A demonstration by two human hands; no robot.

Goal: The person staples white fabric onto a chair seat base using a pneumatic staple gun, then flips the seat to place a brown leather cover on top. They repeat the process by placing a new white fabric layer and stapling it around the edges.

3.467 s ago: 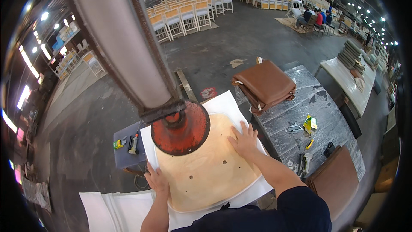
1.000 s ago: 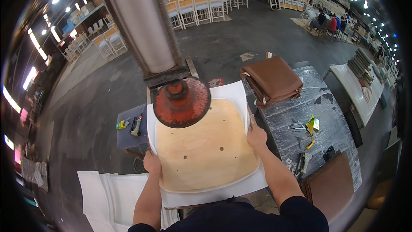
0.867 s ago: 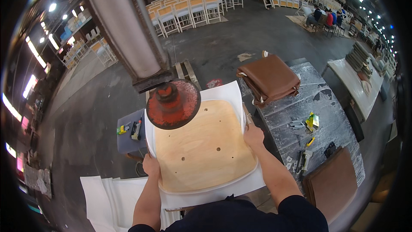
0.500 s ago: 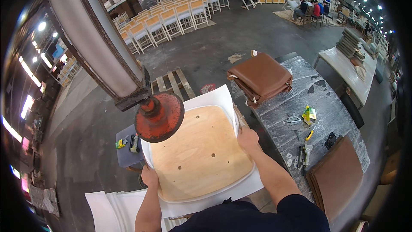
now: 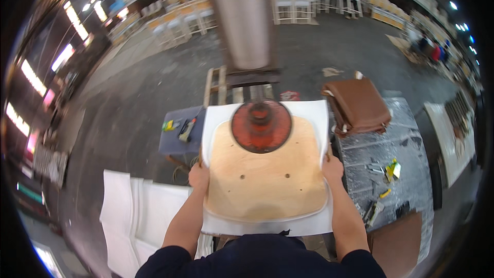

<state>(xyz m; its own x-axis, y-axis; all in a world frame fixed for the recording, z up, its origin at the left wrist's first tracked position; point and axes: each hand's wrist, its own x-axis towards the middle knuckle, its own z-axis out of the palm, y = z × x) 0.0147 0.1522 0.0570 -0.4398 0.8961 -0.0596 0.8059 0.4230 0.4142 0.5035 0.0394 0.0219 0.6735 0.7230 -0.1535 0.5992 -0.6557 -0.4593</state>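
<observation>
A pale plywood seat board (image 5: 267,190) with rounded corners and several small holes lies on a white foam sheet (image 5: 319,116). The foam shows all around its outline. Over the board's far half sits a red round press plate (image 5: 261,128) on a vertical column; whether it touches the wood I cannot tell. My left hand (image 5: 199,176) is closed on the left edge of the foam and board. On the opposite edge, my right hand (image 5: 333,169) is closed the same way. Both hands' fingertips are partly hidden beneath the edge.
On the left, a grey padded stool (image 5: 177,118) carries a staple gun (image 5: 186,131). White foam sheets (image 5: 154,216) are stacked at lower left. A plastic-covered table (image 5: 360,146) stands right, holding folded brown upholstery (image 5: 360,105), tools and brown sheets (image 5: 396,244). A wooden pallet (image 5: 216,85) lies behind.
My view has swung left, so the press column now stands near the middle. The board and foam have turned squarer to me beneath the red plate. Both hands keep their hold.
</observation>
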